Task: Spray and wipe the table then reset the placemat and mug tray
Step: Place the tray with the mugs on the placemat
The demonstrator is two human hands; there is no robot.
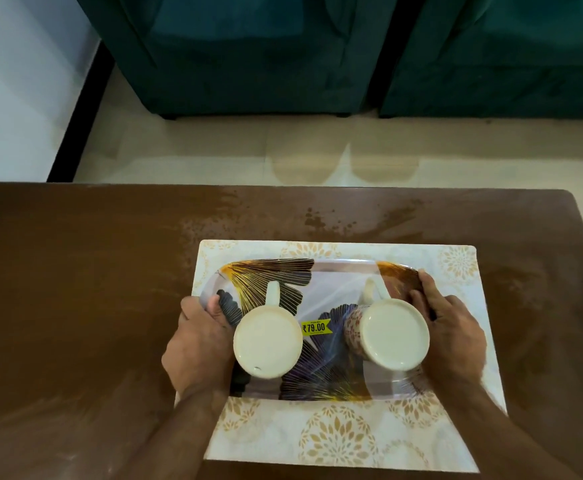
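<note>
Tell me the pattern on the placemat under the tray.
The placemat is white with beige leafy flower medallions, seen in the head view, the only one.

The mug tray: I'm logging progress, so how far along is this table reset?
Done: the brown wooden table shows wet wipe streaks, and the cream floral placemat lies flat on it. In hand: the left hand and right hand grip the feather-patterned tray with two upturned cream mugs, over the placemat. Left: letting go.
</note>
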